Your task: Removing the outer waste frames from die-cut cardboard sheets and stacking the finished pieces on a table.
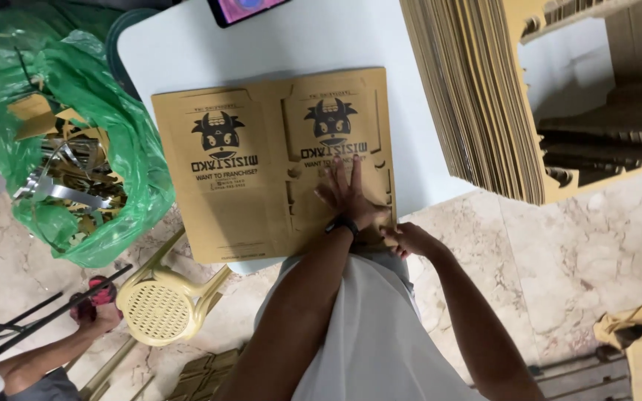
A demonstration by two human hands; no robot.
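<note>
While the left hand [345, 194] pressed flat, fingers spread, to pin the printed die-cut cardboard blank [261, 167] at the white table's [291, 44] near edge, the right hand [404, 238] pinched its near-right corner; beyond, stacked blanks [477, 96] overhung the table's right edge.

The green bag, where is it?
In the head view the green plastic bag sits at the far left, beside the white table and the flat cardboard sheet, just above the yellow plastic chair.
</note>
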